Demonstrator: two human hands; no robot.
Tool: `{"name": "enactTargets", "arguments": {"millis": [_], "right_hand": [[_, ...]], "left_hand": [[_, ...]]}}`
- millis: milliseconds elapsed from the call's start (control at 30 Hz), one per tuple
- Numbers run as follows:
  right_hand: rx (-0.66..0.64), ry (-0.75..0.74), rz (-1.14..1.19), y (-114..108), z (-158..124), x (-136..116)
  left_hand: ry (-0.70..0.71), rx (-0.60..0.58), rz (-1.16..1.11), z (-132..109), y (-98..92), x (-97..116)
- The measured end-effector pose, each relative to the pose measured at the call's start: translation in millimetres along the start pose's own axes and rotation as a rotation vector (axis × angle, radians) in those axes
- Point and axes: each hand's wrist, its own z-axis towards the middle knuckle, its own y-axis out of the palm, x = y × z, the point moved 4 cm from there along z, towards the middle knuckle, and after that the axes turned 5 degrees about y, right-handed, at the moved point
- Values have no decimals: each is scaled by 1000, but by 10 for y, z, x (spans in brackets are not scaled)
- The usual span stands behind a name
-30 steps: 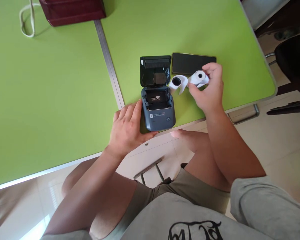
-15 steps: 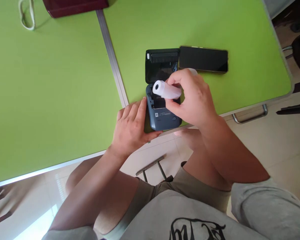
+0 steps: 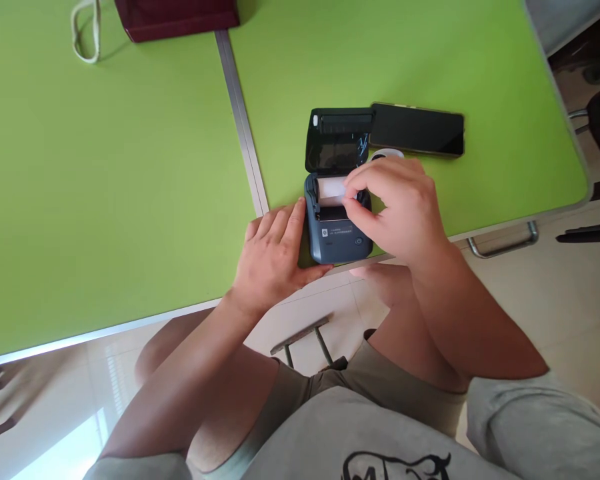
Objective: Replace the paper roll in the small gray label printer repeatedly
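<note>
A small dark blue label printer [image 3: 341,247] lies near the table's front edge, its black lid [image 3: 336,150] swung back. Inside its bay sits a white paper roll [image 3: 331,190], its right end hidden by my fingers. My right hand [image 3: 397,200] pinches the roll between thumb and fingertips. My left hand [image 3: 273,257] rests against the printer's left side, fingers stretched out, with the thumb along the front edge. Behind my right hand shows part of a white round object [image 3: 387,153], perhaps another roll.
A black phone [image 3: 417,130] lies behind the printer, touching or close to its lid. A dark red box [image 3: 177,19] and a white cord loop [image 3: 86,33] are at the far left. A metal strip [image 3: 240,120] crosses the green table [image 3: 130,167].
My right hand has lowered the paper roll from above the printer into its bay, where it now lies level. My left hand keeps its place beside the printer. The view has shifted slightly.
</note>
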Motion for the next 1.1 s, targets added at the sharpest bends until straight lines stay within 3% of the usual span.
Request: {"name": "enactTargets", "arguments": {"millis": [100,267,400,533,667,767,967,1100], "right_hand": [[-4,38,-24,-28,43,2],[-172,126,-137,59,131,88],[-181,176,-208,113,152,130],[-94,172,-230,78,95,93],[84,67,-98,-38,-24,2],[113,20,22,-89,-120,-56],[-14,-140,122,-100,-242,-162],[-143,-75,128,-117,-241,-126]], "left_hand": [[-13,4,-10,0,5,0],[-15,16,0,1,13,-2],[-6,23,11,8,8,0],[-20,6,9,9,14,-8],[-11,18,35,0,21,-9],[-3,46,29,-4,15,-1],[59,49,48,-15,-18,42],[60,0,71,-11,-30,61]]}}
